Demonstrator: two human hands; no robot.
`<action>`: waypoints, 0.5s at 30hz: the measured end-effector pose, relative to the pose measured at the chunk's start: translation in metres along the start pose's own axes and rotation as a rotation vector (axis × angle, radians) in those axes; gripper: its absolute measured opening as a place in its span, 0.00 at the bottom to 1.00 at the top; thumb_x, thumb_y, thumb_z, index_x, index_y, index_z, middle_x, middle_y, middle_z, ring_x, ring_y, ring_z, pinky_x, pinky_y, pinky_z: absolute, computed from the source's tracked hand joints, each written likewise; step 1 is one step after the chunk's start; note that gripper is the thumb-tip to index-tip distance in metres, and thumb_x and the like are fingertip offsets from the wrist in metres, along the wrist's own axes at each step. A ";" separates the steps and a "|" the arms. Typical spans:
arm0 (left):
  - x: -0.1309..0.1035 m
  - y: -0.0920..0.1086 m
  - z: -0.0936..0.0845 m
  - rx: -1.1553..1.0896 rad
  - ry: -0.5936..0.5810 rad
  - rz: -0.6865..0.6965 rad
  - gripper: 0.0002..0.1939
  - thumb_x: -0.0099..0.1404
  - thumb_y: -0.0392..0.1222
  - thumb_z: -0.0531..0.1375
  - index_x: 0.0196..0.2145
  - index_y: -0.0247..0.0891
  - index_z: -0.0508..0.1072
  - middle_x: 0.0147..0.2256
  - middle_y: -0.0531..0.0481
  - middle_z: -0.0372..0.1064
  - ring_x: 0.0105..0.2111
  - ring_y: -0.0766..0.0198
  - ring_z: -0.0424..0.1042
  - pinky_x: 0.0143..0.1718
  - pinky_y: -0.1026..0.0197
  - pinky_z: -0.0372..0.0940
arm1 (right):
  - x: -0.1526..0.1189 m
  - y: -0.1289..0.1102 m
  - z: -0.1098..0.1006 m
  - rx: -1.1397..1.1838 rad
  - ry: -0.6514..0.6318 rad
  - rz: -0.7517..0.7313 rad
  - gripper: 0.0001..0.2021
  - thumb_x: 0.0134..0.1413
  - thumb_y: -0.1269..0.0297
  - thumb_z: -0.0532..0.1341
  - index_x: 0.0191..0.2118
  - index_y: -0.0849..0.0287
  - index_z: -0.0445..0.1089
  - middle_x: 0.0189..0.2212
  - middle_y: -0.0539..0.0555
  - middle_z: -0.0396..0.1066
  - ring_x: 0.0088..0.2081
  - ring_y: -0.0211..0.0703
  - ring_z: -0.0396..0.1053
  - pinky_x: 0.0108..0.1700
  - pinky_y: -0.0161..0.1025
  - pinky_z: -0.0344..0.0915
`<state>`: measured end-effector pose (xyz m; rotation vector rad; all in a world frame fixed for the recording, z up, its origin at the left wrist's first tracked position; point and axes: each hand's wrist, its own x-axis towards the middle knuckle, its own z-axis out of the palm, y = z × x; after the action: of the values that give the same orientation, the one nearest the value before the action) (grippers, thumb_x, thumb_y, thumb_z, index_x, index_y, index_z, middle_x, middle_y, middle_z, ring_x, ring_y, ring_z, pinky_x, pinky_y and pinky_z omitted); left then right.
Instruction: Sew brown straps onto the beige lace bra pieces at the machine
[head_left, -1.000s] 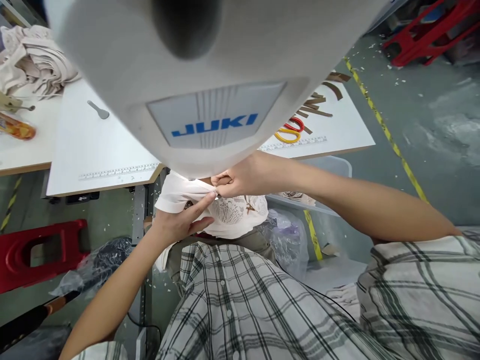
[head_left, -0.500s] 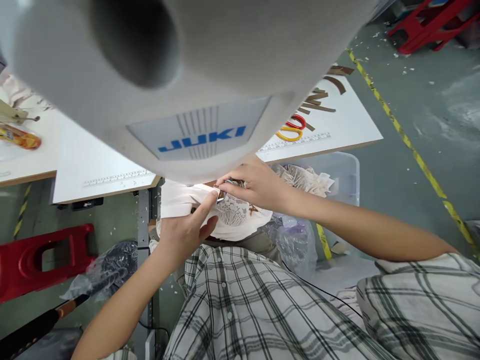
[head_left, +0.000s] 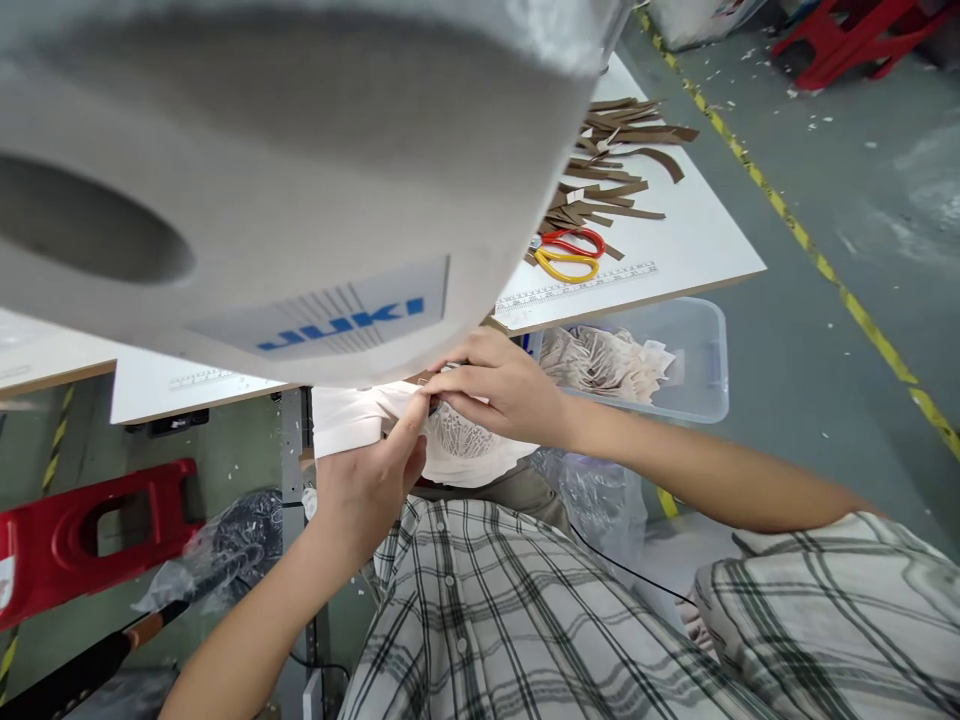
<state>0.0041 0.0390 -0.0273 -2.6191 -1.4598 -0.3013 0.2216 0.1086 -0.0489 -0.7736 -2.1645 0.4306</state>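
A pale, off-white piece of fabric [head_left: 474,466] with a dark, branching line pattern lies under the head of a white JUKI sewing machine [head_left: 480,180]. My left hand [head_left: 369,488] has its thumb and forefinger pinched on the fabric from the left side. My right hand [head_left: 508,392] comes in from the right, fingers bent together on the same spot. Both sets of fingertips meet just below the machine head. The needle area is hidden behind the machine head, and the fingers cover the fabric edge between them.
Scissors [head_left: 568,256] with red and yellow handles lie on the white table [head_left: 709,225] near many brown strips [head_left: 619,190]. A clear plastic bin [head_left: 709,370] holds more pale fabric [head_left: 604,365]. Red stools [head_left: 94,530] stand on the floor at left and far right.
My view has shifted, so the machine head sits further left and lower, showing more of the scissors and strips. My right fingers have closed in over my left fingertips.
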 end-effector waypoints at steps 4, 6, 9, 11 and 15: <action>-0.005 -0.012 -0.001 -0.130 -0.011 0.040 0.31 0.67 0.42 0.59 0.66 0.42 0.60 0.38 0.42 0.76 0.37 0.52 0.75 0.42 0.53 0.69 | -0.004 0.004 0.002 -0.134 0.004 -0.128 0.11 0.63 0.70 0.57 0.43 0.48 0.74 0.42 0.50 0.77 0.48 0.43 0.67 0.51 0.44 0.63; -0.007 -0.023 0.001 -0.238 -0.025 0.102 0.32 0.67 0.40 0.59 0.67 0.43 0.58 0.41 0.43 0.77 0.41 0.53 0.76 0.44 0.54 0.70 | -0.002 0.003 0.000 -0.186 -0.045 -0.127 0.12 0.64 0.69 0.57 0.44 0.46 0.75 0.42 0.49 0.76 0.49 0.43 0.67 0.53 0.46 0.62; -0.004 -0.034 0.003 -0.329 -0.041 0.179 0.31 0.67 0.38 0.58 0.66 0.45 0.58 0.49 0.42 0.75 0.50 0.52 0.74 0.50 0.54 0.69 | -0.001 -0.003 -0.004 -0.223 -0.085 -0.077 0.13 0.65 0.69 0.55 0.44 0.46 0.75 0.39 0.51 0.75 0.46 0.44 0.67 0.50 0.45 0.62; -0.001 -0.035 0.004 -0.315 -0.043 0.180 0.30 0.67 0.37 0.58 0.65 0.45 0.61 0.49 0.41 0.75 0.51 0.51 0.73 0.51 0.52 0.68 | -0.004 -0.007 -0.005 -0.180 -0.082 -0.011 0.13 0.64 0.70 0.55 0.42 0.49 0.75 0.36 0.53 0.73 0.42 0.44 0.67 0.46 0.44 0.62; 0.001 -0.022 -0.001 -0.170 -0.024 0.121 0.25 0.66 0.38 0.59 0.61 0.41 0.66 0.41 0.42 0.76 0.42 0.52 0.75 0.45 0.53 0.68 | -0.007 -0.008 0.001 0.306 -0.083 0.350 0.12 0.65 0.62 0.55 0.52 0.54 0.69 0.35 0.53 0.70 0.33 0.39 0.67 0.37 0.39 0.65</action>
<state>-0.0144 0.0512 -0.0259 -2.8398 -1.3301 -0.3984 0.2212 0.0981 -0.0496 -0.9722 -1.9727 0.9641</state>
